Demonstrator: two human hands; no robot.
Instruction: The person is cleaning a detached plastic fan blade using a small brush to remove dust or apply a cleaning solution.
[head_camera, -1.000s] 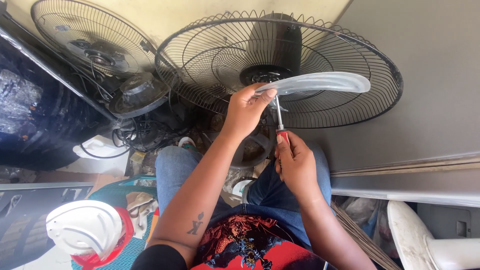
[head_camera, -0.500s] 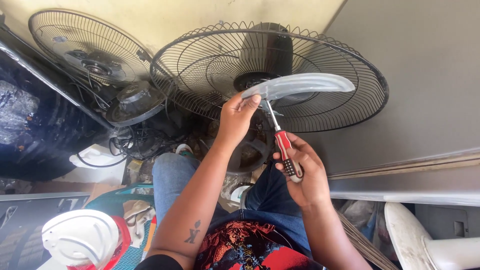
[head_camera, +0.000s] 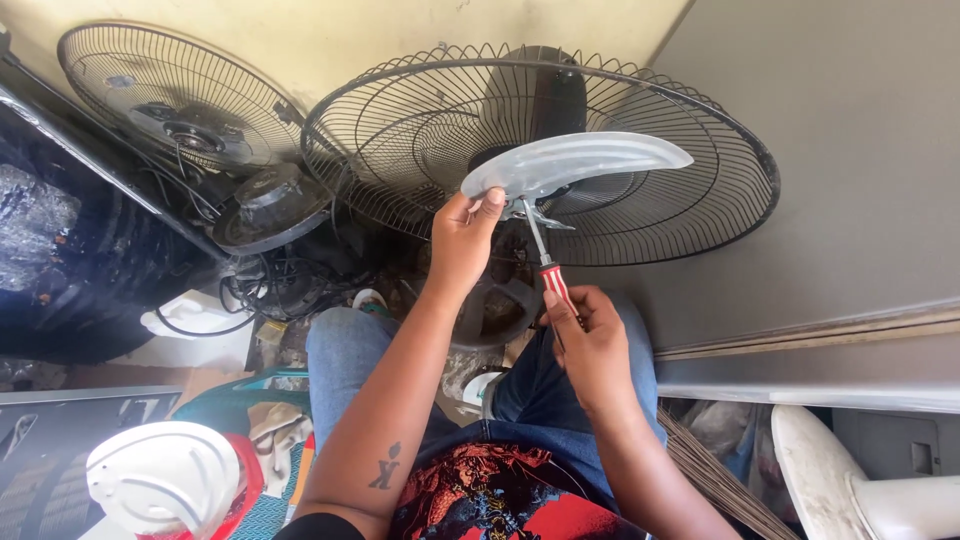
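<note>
Left grip (head_camera: 465, 235) pinches the near edge of a translucent grey plastic fan blade (head_camera: 575, 162) at the frame's centre top, before a round black wire fan guard (head_camera: 700, 215). Right grip (head_camera: 590, 345), lower centre, wraps the red-and-white handled screwdriver (head_camera: 548, 262), whose shaft points up to the blade's hub.

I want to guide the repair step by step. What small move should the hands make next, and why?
Probably seat the tip squarely and begin turning. The right hand holds the screwdriver by its red handle, with the shaft reaching up to the hub under the translucent fan blade, which the left hand steadies at its edge.
</note>
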